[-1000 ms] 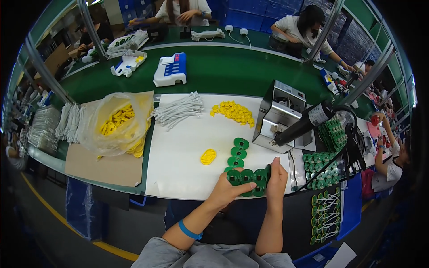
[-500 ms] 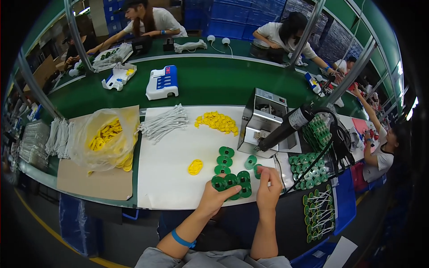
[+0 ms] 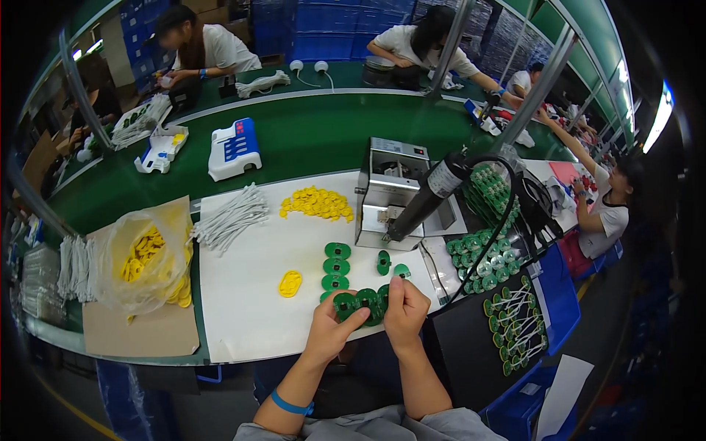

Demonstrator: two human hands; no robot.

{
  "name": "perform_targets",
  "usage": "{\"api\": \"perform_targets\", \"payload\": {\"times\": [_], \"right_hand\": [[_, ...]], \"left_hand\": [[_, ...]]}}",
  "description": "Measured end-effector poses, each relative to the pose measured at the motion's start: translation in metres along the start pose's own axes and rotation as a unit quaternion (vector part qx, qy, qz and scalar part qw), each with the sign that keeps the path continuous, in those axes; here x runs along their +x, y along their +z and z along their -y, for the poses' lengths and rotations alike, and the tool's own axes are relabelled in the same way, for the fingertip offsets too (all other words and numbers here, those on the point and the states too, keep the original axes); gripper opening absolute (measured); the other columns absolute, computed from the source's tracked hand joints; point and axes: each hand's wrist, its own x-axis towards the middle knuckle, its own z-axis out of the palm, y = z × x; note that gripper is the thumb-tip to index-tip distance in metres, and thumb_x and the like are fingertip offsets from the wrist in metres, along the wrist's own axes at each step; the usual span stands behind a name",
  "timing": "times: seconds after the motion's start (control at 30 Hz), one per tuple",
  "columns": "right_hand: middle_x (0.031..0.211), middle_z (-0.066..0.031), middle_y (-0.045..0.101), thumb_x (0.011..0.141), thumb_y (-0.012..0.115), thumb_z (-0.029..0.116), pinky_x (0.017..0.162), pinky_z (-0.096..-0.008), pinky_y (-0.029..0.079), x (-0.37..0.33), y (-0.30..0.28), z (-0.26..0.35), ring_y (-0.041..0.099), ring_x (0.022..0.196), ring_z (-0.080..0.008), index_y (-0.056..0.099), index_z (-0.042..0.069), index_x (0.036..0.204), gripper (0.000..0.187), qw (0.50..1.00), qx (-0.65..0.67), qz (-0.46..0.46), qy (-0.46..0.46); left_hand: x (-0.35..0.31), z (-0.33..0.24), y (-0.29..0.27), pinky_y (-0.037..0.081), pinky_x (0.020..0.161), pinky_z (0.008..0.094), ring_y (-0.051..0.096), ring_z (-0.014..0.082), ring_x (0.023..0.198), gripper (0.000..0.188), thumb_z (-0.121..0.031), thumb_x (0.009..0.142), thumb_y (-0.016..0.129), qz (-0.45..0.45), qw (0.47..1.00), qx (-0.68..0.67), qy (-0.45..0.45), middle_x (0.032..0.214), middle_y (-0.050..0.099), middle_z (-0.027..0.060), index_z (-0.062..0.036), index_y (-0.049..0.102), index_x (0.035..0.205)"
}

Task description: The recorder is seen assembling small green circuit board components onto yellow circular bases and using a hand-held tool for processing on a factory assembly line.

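Note:
Just above the front edge of the white work surface (image 3: 250, 309), both hands hold a panel of joined round green circuit boards (image 3: 365, 300). My left hand (image 3: 329, 327) grips its left end, thumb on top. My right hand (image 3: 406, 314) is closed on the right end, its thumb pressed against the boards; the fingers behind are hidden. Beyond the panel lies a column of green boards (image 3: 336, 266), its near end partly covered by my left hand. Two loose green boards, one dark-centred (image 3: 383, 262), lie past my right hand. To the left rests a single yellow oval piece (image 3: 290, 284).
A metal machine (image 3: 382, 213) with a black cylinder (image 3: 430, 195) stands at the back right. Yellow pieces (image 3: 316, 202) and white cables (image 3: 234, 218) lie behind. A plastic bag (image 3: 147, 261) sits left; more green boards (image 3: 489, 261) lie right. Co-workers sit across the green conveyor (image 3: 309, 132).
My right hand has come in to the left and taken hold of the panel's right end. A loose board that was by its fingers lies on the surface. The whole view has shifted.

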Motion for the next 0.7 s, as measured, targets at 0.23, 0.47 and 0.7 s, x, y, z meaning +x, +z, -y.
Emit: {"api": "perform_targets", "payload": {"times": [0.23,0.47,0.7], "right_hand": [[0.061,-0.0077,0.050,0.108,0.051,0.021,0.054,-0.0336,0.039,0.003,-0.009,-0.015,0.045,0.058,-0.0127,0.057,-0.003,0.081,0.036,0.992,0.035,0.093,0.075],[0.060,0.0008,0.041,0.109,0.049,0.023,0.052,-0.0318,0.032,0.004,0.009,-0.034,0.036,0.062,-0.0063,0.048,0.000,0.071,0.045,0.989,0.071,0.042,0.126],[0.061,0.0073,0.042,0.112,0.044,0.035,0.051,-0.0273,0.028,0.004,0.013,-0.043,0.034,0.060,-0.0031,0.047,0.005,0.065,0.056,0.975,0.124,0.057,0.175]], "left_hand": [[0.002,0.012,0.011,0.050,0.077,0.0229,0.060,0.0066,0.088,0.022,-0.005,0.096,0.071,-0.015,0.981,0.172,0.088,0.098,0.065,0.0012,-0.0016,0.057,0.113],[0.010,0.012,0.011,0.049,0.078,0.0231,0.059,0.0061,0.089,0.022,-0.005,0.097,0.069,-0.007,0.994,0.107,0.039,0.100,0.064,0.0001,-0.0032,0.056,0.114],[0.014,0.016,-0.001,0.051,0.084,0.0253,0.061,0.0081,0.096,0.025,-0.003,0.097,0.068,0.028,0.996,0.077,0.016,0.106,0.065,0.0012,-0.0031,0.054,0.118]]}}
